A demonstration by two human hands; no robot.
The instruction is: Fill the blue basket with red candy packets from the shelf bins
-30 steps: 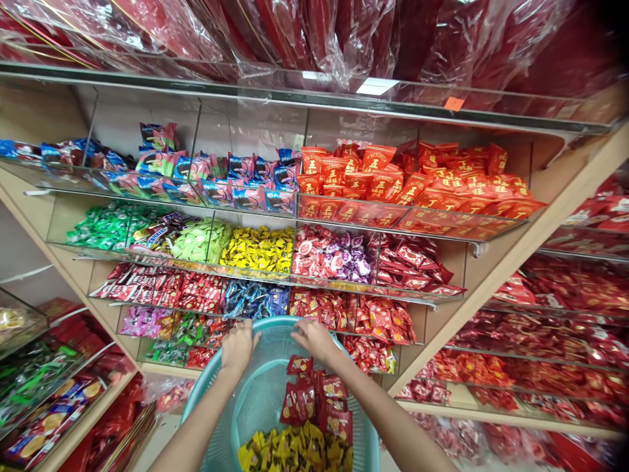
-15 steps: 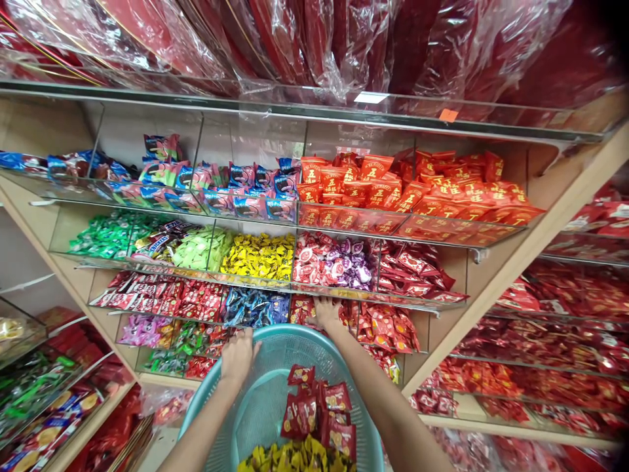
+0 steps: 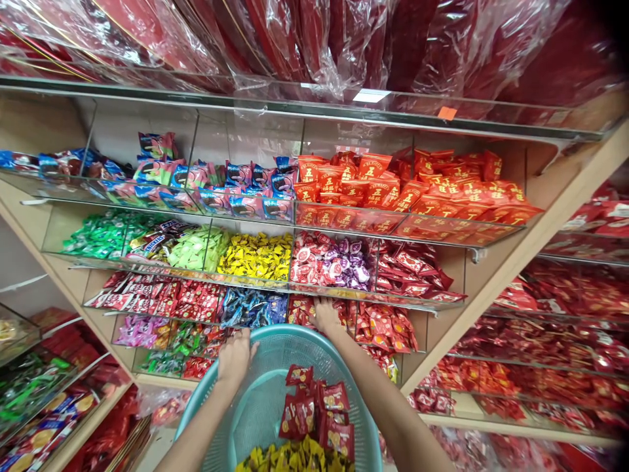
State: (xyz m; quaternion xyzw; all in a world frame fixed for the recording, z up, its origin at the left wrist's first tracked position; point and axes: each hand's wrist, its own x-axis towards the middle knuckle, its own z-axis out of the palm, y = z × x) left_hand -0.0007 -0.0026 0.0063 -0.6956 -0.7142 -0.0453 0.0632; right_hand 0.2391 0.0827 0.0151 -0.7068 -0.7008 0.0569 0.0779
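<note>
My left hand (image 3: 236, 359) is closed over the far left rim of a teal plastic basket (image 3: 289, 335). Inside the basket lie red packets (image 3: 299, 414) on the right and a heap of yellow-wrapped candies (image 3: 295, 457) nearest me. My right hand (image 3: 326, 316) reaches past the basket's far rim into a shelf bin of red-wrapped candies (image 3: 301, 311). Its fingertips are among the wrappers, partly hidden, and I cannot make out whether they hold anything. Blue-wrapped candies (image 3: 251, 308) lie in the bin to its left.
Glass-fronted shelves carry orange-red packets (image 3: 373, 183), blue-and-pink packets (image 3: 240, 183), green candies (image 3: 103, 233) and yellow candies (image 3: 258, 257). A glass shelf edge (image 3: 344, 295) runs just above my right hand. More red packets (image 3: 555, 341) fill shelves at right; plastic-wrapped red items hang overhead.
The view has shifted very slightly. My left hand stays on the rim, and my right hand remains in the same bin with little visible movement.
</note>
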